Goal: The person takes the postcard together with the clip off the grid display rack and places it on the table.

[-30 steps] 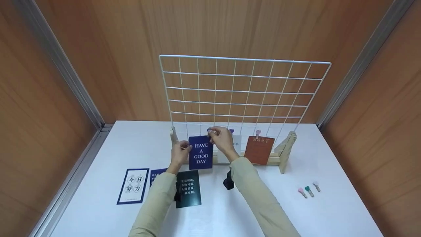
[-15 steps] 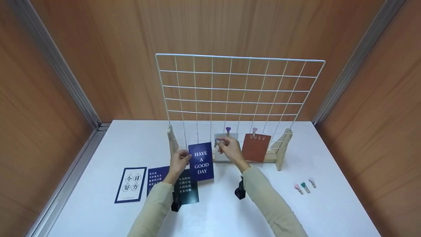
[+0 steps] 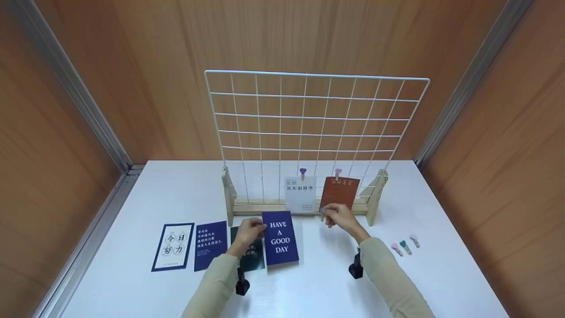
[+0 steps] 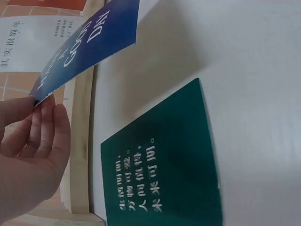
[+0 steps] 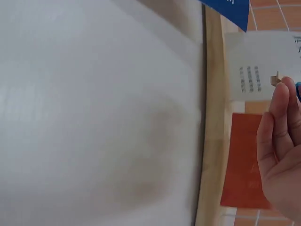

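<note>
My left hand (image 3: 247,234) pinches the left edge of a dark blue card (image 3: 280,238) reading "HAVE A GOOD DAY". The card is tilted above the table, partly over a green card (image 4: 160,165) lying there. Between the thumb and fingers of my right hand (image 3: 342,217) is a small wooden clip (image 5: 275,81), mostly covered by the fingertips in the right wrist view. That hand is in front of an orange-red card (image 3: 339,191), which hangs from a white wire grid (image 3: 318,75) by a pink clip (image 3: 338,173). Beside it a white card (image 3: 300,201) hangs by a purple heart clip (image 3: 303,171).
A blue-bordered white card (image 3: 173,246) and a dark blue card (image 3: 211,245) lie at the left. Pink (image 3: 397,249), green (image 3: 405,247) and pale (image 3: 414,240) clips lie at the right. A wooden base (image 3: 256,207) supports the grid.
Both hands have come away from the grid toward the table's front. My left hand lowered the blue card; my right hand moved rightward with the clip, uncovering the white card.
</note>
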`<state>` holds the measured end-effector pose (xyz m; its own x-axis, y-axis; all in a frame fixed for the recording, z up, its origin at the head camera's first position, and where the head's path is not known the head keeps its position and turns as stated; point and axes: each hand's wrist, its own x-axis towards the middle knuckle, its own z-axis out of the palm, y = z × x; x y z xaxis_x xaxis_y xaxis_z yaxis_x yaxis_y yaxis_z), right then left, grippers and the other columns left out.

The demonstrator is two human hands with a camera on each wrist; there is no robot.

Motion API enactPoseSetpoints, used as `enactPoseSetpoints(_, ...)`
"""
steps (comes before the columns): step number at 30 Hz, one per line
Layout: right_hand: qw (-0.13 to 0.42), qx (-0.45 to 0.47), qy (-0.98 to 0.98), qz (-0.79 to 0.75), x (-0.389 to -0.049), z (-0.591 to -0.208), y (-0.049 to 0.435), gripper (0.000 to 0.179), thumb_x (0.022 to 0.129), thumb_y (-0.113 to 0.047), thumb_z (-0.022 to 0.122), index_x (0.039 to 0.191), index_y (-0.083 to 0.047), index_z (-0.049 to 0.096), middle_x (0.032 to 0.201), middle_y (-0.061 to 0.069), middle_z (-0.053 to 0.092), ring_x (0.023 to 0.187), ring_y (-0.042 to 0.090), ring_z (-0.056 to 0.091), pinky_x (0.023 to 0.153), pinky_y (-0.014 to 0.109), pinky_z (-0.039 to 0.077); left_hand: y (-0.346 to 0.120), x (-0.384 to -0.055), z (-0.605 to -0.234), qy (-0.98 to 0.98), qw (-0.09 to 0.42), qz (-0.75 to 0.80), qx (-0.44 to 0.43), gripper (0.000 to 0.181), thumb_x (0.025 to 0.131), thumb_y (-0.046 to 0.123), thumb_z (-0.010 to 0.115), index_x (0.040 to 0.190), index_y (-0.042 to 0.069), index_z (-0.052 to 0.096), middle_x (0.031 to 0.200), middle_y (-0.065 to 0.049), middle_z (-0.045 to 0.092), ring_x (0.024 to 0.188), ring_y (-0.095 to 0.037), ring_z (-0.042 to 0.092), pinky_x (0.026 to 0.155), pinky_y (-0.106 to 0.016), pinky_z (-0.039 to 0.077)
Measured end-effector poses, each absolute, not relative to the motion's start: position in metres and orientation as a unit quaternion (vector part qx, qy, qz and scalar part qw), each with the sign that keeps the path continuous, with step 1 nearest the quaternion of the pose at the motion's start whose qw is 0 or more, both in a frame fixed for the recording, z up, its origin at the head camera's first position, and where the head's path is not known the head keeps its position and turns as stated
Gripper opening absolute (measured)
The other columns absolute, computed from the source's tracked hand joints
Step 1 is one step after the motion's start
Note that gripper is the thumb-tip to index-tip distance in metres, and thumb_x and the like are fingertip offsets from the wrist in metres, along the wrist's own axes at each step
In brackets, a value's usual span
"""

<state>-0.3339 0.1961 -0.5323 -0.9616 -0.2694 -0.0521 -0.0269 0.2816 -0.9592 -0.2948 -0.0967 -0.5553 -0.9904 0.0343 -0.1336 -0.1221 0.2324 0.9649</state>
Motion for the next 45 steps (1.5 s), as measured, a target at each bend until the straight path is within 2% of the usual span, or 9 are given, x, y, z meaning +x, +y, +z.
enactPoseSetpoints(7, 0.119, -0.041, 0.820, -0.558, -0.325, -0.549, 0.243, 0.019, 0.088, -0.013, 0.052, 0.090, 0.005, 0.059, 0.064, 0.006, 0.056, 0.057, 0.014, 0.055, 0.056, 0.027, 0.049, -0.095, -0.293, -0.564, 0.781, 0.077, 0.618, -0.043, 0.019, 0.084, 0.002, 0.054, 0.099, -0.010, 0.056, 0.078, -0.010, 0.056, 0.071, -0.021, 0.055, 0.069, -0.035, 0.050)
enactPoseSetpoints(16, 0.151, -0.006, 0.837, -0.526, -0.313, -0.561, 0.296, 0.027, 0.086, -0.018, 0.057, 0.096, 0.007, 0.060, 0.063, 0.003, 0.055, 0.056, 0.012, 0.054, 0.056, 0.025, 0.048, -0.094, -0.293, -0.577, 0.798, 0.057, 0.597, -0.057, 0.017, 0.083, 0.001, 0.055, 0.097, -0.008, 0.058, 0.076, -0.009, 0.057, 0.070, -0.020, 0.057, 0.064, -0.033, 0.051)
enactPoseSetpoints(24, 0.174, 0.031, 0.849, -0.497, -0.298, -0.568, 0.331, 0.024, 0.088, -0.014, 0.050, 0.095, 0.008, 0.058, 0.062, 0.004, 0.053, 0.054, 0.012, 0.053, 0.053, 0.026, 0.047, -0.092, -0.292, -0.581, 0.861, 0.008, 0.506, -0.057, 0.017, 0.083, 0.005, 0.057, 0.096, -0.006, 0.060, 0.067, -0.007, 0.057, 0.054, -0.019, 0.056, 0.041, -0.026, 0.044)
enactPoseSetpoints(27, 0.174, 0.041, 0.861, -0.476, -0.294, -0.569, 0.338, 0.023, 0.088, -0.012, 0.048, 0.094, 0.007, 0.058, 0.061, 0.004, 0.054, 0.052, 0.012, 0.052, 0.051, 0.026, 0.047, -0.091, -0.292, -0.582, 0.868, 0.000, 0.492, -0.065, 0.016, 0.083, 0.006, 0.057, 0.095, -0.005, 0.061, 0.065, -0.007, 0.056, 0.051, -0.016, 0.053, 0.037, -0.025, 0.041)
enactPoseSetpoints(30, 0.175, 0.049, 0.873, -0.453, -0.290, -0.572, 0.344, 0.021, 0.087, -0.011, 0.048, 0.092, 0.007, 0.059, 0.060, 0.005, 0.054, 0.051, 0.013, 0.052, 0.050, 0.026, 0.047, -0.089, -0.291, -0.582, 0.874, -0.002, 0.480, -0.078, 0.017, 0.083, 0.007, 0.058, 0.095, -0.004, 0.061, 0.066, -0.005, 0.055, 0.050, -0.014, 0.051, 0.040, -0.025, 0.042)
enactPoseSetpoints(35, 0.175, 0.056, 0.889, -0.418, -0.285, -0.576, 0.350, 0.018, 0.086, -0.010, 0.051, 0.088, 0.005, 0.060, 0.061, 0.006, 0.054, 0.053, 0.014, 0.052, 0.050, 0.026, 0.046, -0.084, -0.292, -0.584, 0.885, -0.006, 0.455, -0.099, 0.020, 0.081, 0.010, 0.061, 0.098, -0.001, 0.062, 0.072, -0.004, 0.055, 0.059, -0.015, 0.052, 0.051, -0.029, 0.042)
enactPoseSetpoints(41, 0.174, 0.059, 0.896, -0.404, -0.283, -0.576, 0.354, 0.017, 0.086, -0.010, 0.051, 0.087, 0.004, 0.061, 0.061, 0.005, 0.055, 0.053, 0.014, 0.052, 0.050, 0.026, 0.045, -0.079, -0.293, -0.588, 0.885, -0.017, 0.455, -0.099, 0.022, 0.080, 0.007, 0.061, 0.099, -0.004, 0.061, 0.077, -0.007, 0.058, 0.066, -0.018, 0.054, 0.059, -0.033, 0.046)
enactPoseSetpoints(45, 0.172, 0.064, 0.900, -0.396, -0.283, -0.578, 0.355, 0.018, 0.085, -0.012, 0.053, 0.089, 0.004, 0.061, 0.063, 0.006, 0.055, 0.054, 0.015, 0.052, 0.050, 0.026, 0.045, -0.079, -0.291, -0.590, 0.891, -0.020, 0.440, -0.106, 0.021, 0.079, 0.009, 0.062, 0.098, -0.002, 0.062, 0.081, -0.008, 0.059, 0.070, -0.019, 0.055, 0.063, -0.036, 0.046)
